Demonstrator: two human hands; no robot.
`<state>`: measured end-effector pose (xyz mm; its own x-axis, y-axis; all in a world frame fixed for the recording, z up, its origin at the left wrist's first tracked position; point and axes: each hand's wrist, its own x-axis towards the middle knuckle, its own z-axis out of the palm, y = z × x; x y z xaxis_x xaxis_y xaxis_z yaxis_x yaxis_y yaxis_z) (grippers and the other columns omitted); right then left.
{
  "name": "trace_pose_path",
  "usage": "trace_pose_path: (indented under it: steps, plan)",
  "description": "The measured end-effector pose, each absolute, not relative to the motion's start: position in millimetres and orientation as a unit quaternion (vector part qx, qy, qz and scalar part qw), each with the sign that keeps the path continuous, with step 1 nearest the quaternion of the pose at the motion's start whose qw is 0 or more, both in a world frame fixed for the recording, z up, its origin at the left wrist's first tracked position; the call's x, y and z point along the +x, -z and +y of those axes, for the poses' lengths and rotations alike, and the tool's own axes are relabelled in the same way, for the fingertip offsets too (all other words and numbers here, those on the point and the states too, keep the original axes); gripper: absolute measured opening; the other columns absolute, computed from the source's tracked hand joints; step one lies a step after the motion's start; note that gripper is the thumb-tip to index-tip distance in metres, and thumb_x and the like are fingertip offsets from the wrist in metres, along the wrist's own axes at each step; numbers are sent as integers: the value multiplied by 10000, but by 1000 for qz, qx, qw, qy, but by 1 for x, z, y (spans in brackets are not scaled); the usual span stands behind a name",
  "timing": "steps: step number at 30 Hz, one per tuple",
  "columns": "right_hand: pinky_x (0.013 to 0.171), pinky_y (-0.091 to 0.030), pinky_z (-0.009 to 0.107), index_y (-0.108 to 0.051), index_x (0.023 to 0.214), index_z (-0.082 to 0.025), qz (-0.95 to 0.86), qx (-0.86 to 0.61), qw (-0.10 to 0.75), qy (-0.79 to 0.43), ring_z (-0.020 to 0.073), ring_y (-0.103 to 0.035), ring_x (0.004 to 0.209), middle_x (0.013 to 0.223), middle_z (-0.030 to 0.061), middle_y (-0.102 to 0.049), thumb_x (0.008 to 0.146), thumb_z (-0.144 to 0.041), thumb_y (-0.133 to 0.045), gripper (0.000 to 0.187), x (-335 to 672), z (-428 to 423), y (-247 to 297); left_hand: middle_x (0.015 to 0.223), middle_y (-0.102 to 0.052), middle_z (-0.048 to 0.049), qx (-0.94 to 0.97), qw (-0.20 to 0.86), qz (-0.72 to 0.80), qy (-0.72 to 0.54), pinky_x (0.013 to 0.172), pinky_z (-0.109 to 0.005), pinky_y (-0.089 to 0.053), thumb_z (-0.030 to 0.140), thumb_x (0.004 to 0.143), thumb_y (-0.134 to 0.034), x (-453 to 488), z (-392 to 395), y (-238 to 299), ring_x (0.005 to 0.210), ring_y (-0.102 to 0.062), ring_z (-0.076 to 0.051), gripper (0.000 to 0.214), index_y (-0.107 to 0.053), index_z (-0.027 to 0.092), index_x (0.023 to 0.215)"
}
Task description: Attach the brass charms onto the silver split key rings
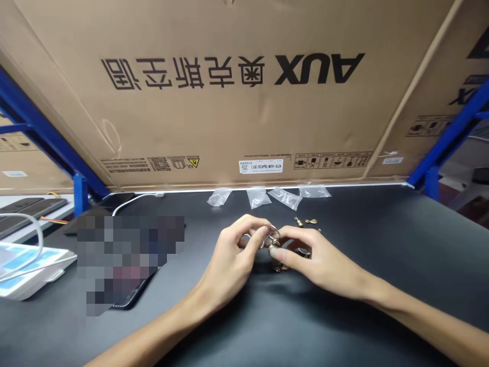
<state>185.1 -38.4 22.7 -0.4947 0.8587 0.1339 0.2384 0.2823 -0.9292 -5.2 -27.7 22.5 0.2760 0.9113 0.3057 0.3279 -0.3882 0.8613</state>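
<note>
Over a black table (pixel 344 316), my left hand (pixel 233 260) pinches a small metal key ring (pixel 272 233) between thumb and fingers. My right hand (pixel 309 255) meets it from the right, fingers closed on a small metal charm (pixel 273 250) at the ring. A few loose brass-coloured charms (pixel 310 221) lie just behind my right hand. Another small piece (pixel 278 267) lies under my hands.
Several small clear plastic bags (pixel 284 198) lie along the table's far edge, below a large cardboard box (pixel 237 92). A phone (pixel 130 295) lies at the left, a white cable (pixel 133 200) behind it. Blue rack posts (pixel 81 193) flank the table.
</note>
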Motion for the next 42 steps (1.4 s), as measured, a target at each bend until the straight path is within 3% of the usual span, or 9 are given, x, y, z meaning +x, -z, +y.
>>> trace_pose_path:
  steps: [6, 15, 21, 28, 32, 35, 42]
  plan:
    - [779, -517, 275, -684, 913, -200, -715, -391, 341, -469, 163, -643, 806, 884, 21, -703, 950, -417, -536, 266, 185, -37, -22, 904, -700, -15, 713, 349, 442, -418, 672, -238, -468, 319, 942, -555, -6, -24, -19, 754, -606, -133, 199, -723, 215, 959]
    - [751, -504, 294, -678, 1120, -224, -725, -402, 356, -432, 172, -625, 800, 928, 22, -701, 915, -405, -603, 284, 182, -41, -19, 958, -648, -34, 718, 345, 415, -439, 619, -216, -450, 302, 938, -565, -5, -27, -18, 836, -602, -141, 193, -734, 212, 958]
    - [665, -472, 273, -686, 909, -207, -725, -406, 343, -439, 152, -558, 719, 814, 4, -597, 911, -433, -596, 244, 184, -37, -19, 949, -612, -48, 722, 332, 399, -457, 645, -249, -453, 307, 945, -564, -3, -28, -14, 853, -601, -159, 195, -738, 221, 948]
    - [624, -481, 253, -691, 1041, -217, -698, -403, 333, -489, 149, -568, 713, 848, 19, -628, 883, -469, -626, 305, 182, -36, -17, 920, -637, -36, 710, 318, 423, -465, 583, -235, -445, 330, 941, -573, -1, -29, -9, 784, -604, -145, 193, -741, 247, 988]
    - [662, -489, 267, -721, 920, -210, -699, -427, 349, -456, 153, -593, 733, 878, 23, -638, 881, -453, -631, 262, 180, -38, -15, 934, -642, -36, 705, 326, 433, -458, 596, -232, -458, 341, 936, -573, -1, -31, -8, 761, -606, -136, 200, -733, 231, 984]
    - [676, -493, 265, -753, 912, -219, -705, -429, 365, -432, 155, -613, 765, 894, 27, -638, 893, -431, -622, 250, 182, -37, -16, 947, -638, -24, 687, 347, 449, -453, 581, -227, -451, 356, 916, -596, 0, -33, -11, 709, -588, -122, 233, -664, 241, 1108]
    - [560, -452, 261, -780, 859, -228, -737, -477, 374, -299, 124, -577, 628, 868, 35, -670, 903, -481, -598, 314, 189, -32, -14, 648, -568, 11, 657, 449, 444, -413, 505, -222, -366, 415, 904, -579, -1, -33, -29, 549, -481, -104, 259, -677, 176, 890]
